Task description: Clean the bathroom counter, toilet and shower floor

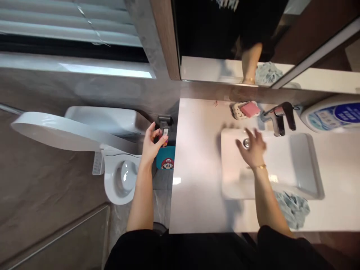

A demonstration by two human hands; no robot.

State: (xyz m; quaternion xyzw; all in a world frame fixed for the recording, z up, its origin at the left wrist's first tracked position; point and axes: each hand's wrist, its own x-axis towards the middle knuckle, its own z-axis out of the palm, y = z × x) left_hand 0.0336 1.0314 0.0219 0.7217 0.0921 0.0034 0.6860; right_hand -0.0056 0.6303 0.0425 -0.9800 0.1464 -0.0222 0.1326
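Between the toilet and the counter, my left hand (153,144) grips a small dark packet with a barcode label (165,131) and orange-red printing. Its thumb and fingers are closed around the sides. Beneath it is a teal item with a cartoon face in a red cap (167,159). Over the white sink (298,187), my right hand (253,148) hovers with its fingers apart, holding nothing. The metal drain plug (246,143) shows between its thumb and fingers. A thin gold band circles that wrist.
A chrome faucet (278,118) stands behind the sink. Pink soap (250,109) sits on a pale soap dish (237,111). A large white bottle (332,114) lies at the right. A grey-green cloth (294,210) rests by the sink's front edge. The toilet (118,183) has its lid raised.
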